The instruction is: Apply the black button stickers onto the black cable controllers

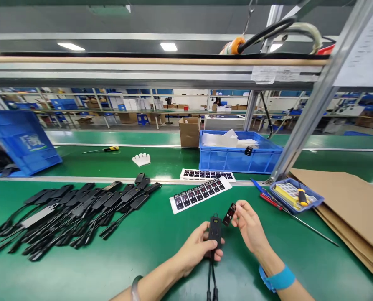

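Observation:
My left hand (pixel 201 246) is closed round a black controller box (pixel 215 230), its small display end pointing away from me. Two black cables (pixel 211 276) run from the box down toward the bottom edge. Between the fingertips of my right hand (pixel 249 223) is a black label sticker (pixel 229 214) with small printed marks, tilted and just right of the box's upper end. Beyond both hands lies a white sheet of label stickers (pixel 201 194) with a row of the same black labels. Behind it is a second label sheet (pixel 206 174).
Many cabled black boxes (pixel 92 205) lie piled at left, near a tilted blue crate (pixel 20 142). A blue bin (pixel 239 156) with white paper stands behind. At right are a small tray (pixel 295 195), pens (pixel 270 200), a long metal rod (pixel 311 230) and cardboard sheets (pixel 355 213).

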A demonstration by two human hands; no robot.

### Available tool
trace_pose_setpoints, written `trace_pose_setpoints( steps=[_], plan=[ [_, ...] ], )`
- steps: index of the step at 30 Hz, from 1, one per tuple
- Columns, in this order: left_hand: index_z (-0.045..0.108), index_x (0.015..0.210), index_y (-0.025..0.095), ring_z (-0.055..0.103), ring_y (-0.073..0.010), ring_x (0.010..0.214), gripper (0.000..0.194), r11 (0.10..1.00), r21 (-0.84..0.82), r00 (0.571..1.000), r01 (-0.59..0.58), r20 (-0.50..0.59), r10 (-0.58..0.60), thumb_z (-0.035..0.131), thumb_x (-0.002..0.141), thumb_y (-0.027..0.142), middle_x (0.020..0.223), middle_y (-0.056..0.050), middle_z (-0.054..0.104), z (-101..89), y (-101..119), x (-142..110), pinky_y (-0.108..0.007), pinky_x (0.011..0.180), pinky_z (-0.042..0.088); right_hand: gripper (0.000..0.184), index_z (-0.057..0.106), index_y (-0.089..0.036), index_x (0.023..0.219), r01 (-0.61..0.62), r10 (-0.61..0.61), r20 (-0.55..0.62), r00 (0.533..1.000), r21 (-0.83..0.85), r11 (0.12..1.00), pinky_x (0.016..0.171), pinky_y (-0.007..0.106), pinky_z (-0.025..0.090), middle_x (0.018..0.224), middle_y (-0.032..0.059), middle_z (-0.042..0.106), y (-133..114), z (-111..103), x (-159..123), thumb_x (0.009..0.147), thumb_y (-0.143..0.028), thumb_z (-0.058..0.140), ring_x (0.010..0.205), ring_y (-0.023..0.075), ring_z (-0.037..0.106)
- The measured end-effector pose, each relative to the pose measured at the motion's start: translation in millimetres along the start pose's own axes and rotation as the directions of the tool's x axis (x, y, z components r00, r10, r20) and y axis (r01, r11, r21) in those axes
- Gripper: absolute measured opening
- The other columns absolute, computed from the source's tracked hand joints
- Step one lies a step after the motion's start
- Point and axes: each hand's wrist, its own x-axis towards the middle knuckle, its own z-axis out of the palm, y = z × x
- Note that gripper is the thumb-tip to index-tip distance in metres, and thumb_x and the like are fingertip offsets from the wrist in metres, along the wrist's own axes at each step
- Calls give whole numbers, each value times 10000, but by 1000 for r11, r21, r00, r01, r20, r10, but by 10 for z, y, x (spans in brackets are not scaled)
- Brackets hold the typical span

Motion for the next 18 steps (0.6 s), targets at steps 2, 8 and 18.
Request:
trace_pose_setpoints(
  steps=[2,8,18],
  plan=[
    [443,1067,150,630,-136,683,518,998,-55,1000,8,12,-7,704,630,245,958,-112,619,-15,-55,-7,-271,656,509,255,512,-213,808,11,-8,26,1000,-118,993,468,196,371,678,-43,413,38,17,-26,785,-394,690,551,94,415],
    [438,1121,161,663,-177,741,642,987,-158,997,10,77,2,770,572,182,960,-127,648,-50,-36,-33,-269,677,521,275,522,-198,796,65,-28,102,994,-381,922,436,206,347,683,-35,477,93,66,-79,775,-409,697,456,72,419],
    [454,819,152,436,-74,339,505,995,-101,1000,13,-27,-15,565,742,638,561,-18,580,-71,-96,46,-169,326,300,321,555,-192,739,-17,4,-80,997,-164,986,398,162,370,616,-30,448,-63,98,-81,663,-402,785,495,84,404]
  ],
)
